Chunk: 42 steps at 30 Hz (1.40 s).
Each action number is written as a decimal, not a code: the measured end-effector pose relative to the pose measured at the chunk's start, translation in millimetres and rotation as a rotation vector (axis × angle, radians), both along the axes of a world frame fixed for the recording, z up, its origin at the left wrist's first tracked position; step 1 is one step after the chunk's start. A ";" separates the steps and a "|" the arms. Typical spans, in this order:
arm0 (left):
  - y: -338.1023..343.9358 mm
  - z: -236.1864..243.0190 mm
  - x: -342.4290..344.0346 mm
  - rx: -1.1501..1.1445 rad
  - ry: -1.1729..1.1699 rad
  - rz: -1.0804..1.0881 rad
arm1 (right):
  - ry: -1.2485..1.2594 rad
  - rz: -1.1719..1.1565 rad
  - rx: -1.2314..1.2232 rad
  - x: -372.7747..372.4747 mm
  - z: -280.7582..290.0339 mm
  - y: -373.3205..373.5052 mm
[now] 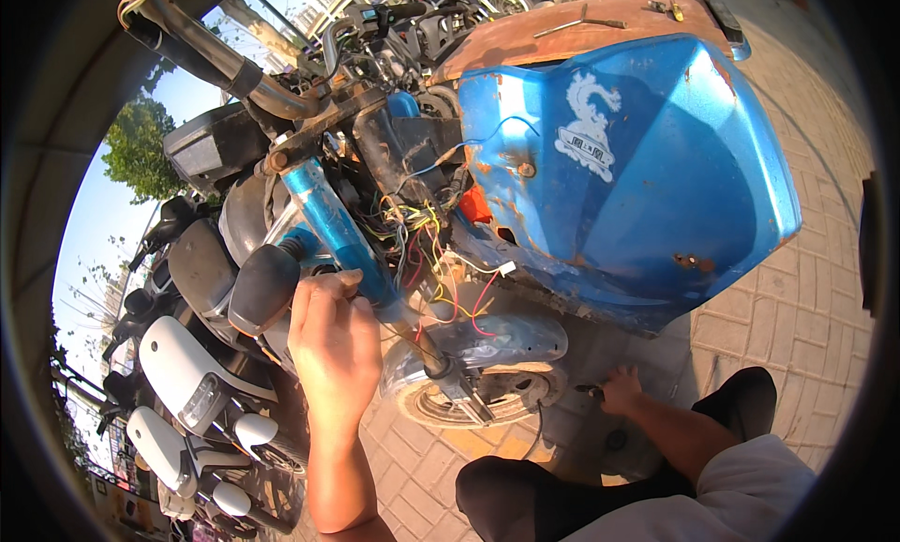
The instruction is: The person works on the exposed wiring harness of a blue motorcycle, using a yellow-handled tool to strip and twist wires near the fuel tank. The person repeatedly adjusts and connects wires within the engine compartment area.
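Note:
My left hand [333,340] is raised beside the blue fork tube [328,214] of a partly stripped vehicle. Its fingers are curled closed against the tube, and whatever is in them is hidden. Just left of the hand sits a dark rounded mirror-like part [264,289]. Loose coloured wires [427,228] with a white connector [507,268] dangle right of the tube. Low on the right, my right hand [621,389] reaches to the paving with fingers apart. At its fingertips lies a small dark object [591,389], too small to name.
A rusty blue front panel [647,195] with a white emblem leans at the right. Below the wires is the front wheel [469,397] under its mudguard. A T-shaped wrench [581,22] lies on a brown surface behind. Parked white scooters [192,373] line the left.

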<state>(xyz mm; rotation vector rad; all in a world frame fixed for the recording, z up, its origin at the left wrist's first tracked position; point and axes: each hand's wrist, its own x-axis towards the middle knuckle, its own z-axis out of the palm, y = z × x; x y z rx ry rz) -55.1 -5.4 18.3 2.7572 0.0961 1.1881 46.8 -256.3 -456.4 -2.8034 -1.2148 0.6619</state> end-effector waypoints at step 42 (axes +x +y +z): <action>-49.6 -98.4 41.6 0.008 -0.054 0.263 | 0.769 0.230 1.476 93.3 415.3 141.1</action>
